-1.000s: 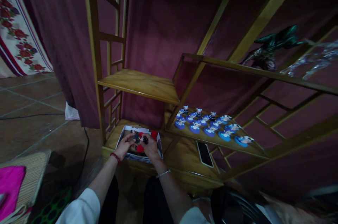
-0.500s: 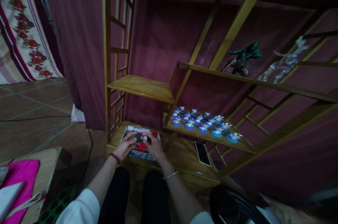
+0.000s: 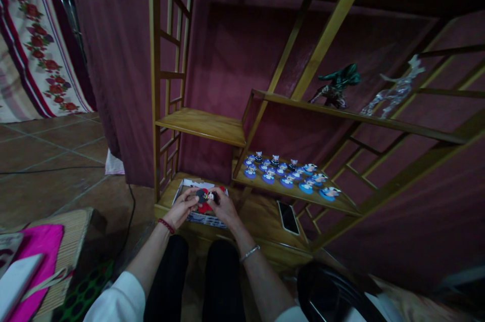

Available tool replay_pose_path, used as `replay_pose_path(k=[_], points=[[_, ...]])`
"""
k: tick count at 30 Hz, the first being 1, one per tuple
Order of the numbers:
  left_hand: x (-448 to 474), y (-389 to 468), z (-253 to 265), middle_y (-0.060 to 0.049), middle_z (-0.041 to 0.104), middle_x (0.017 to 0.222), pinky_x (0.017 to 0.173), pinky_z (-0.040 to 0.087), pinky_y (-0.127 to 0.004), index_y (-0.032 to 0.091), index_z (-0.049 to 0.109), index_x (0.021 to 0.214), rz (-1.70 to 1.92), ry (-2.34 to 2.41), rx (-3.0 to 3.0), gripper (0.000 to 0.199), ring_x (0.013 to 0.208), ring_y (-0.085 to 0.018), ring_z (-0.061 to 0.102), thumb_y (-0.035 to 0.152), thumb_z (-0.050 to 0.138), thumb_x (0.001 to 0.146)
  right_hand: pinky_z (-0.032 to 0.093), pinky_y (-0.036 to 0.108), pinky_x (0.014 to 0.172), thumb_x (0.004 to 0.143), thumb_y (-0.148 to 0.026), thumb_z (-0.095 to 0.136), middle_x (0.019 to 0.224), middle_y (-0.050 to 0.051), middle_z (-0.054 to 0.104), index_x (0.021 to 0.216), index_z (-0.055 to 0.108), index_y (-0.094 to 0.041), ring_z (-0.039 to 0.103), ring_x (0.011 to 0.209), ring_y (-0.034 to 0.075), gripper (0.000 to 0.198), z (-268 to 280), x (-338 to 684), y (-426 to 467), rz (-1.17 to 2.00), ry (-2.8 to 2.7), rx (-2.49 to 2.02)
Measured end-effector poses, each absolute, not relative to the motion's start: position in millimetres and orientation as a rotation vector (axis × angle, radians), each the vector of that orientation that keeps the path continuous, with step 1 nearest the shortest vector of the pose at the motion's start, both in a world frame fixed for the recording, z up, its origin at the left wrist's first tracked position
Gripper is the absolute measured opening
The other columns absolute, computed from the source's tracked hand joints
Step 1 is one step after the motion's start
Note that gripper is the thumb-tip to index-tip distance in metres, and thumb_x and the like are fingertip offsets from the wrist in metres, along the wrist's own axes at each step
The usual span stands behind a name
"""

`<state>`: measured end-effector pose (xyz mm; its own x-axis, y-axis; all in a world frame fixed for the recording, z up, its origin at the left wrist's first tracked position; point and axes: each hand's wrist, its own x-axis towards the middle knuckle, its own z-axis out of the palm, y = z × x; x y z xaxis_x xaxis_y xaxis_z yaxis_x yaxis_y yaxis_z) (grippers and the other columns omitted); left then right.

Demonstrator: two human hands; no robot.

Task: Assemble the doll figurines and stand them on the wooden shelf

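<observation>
Between both hands is a small figurine (image 3: 209, 196) with a dark round base, lying sideways above an open box. My left hand (image 3: 184, 207) pinches the base end. At the other end, my right hand (image 3: 224, 205) grips the figurine near its dark head. Beneath them, the white cardboard box (image 3: 208, 219) stands on the lower shelf, with red things showing inside, partly covered by my hands. Several small figurines (image 3: 269, 175) on blue and purple round bases stand in rows on the shelf to the right, a few dark ones at the back.
A phone (image 3: 288, 217) lies on the lower shelf board, right of the box. Higher up stand a green statuette (image 3: 338, 84) and a clear deer-like statuette (image 3: 396, 90). Wooden uprights frame the shelves. At lower left is a mat-topped bench (image 3: 71, 241) with a pink cloth.
Both hands still hold the figurine over the box; it is turned slightly and shows more of its front. The whole view has shifted a little.
</observation>
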<state>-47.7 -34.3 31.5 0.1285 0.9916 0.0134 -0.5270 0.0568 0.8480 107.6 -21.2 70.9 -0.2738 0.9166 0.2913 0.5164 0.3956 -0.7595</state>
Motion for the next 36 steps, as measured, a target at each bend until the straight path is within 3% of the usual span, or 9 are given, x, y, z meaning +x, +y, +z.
replay_pose_path(k=[13,36], points=[[-45,-38,36,-0.002,0.06,0.076,0.059,0.038,-0.02,0.018,0.054,0.102,1.304,0.736,0.872,0.047,0.062,-0.009,0.055,0.028,0.07,0.059,0.042,0.024,0.066,0.069,-0.026,0.045,0.078,-0.002,0.061,0.087,0.057,-0.021,0.055,0.068,0.013,0.022,70,104,-21,0.646,-1.894,-1.185],[-44,-41,40,-0.008,0.059,0.097,0.062,0.04,-0.021,0.016,0.057,0.105,1.344,0.705,0.83,0.047,0.068,-0.009,0.054,0.024,0.07,0.06,0.042,0.026,0.077,0.072,-0.016,0.048,0.089,0.001,0.061,0.088,0.057,-0.022,0.055,0.084,0.014,0.02,82,99,-29,0.491,-1.954,-1.085]])
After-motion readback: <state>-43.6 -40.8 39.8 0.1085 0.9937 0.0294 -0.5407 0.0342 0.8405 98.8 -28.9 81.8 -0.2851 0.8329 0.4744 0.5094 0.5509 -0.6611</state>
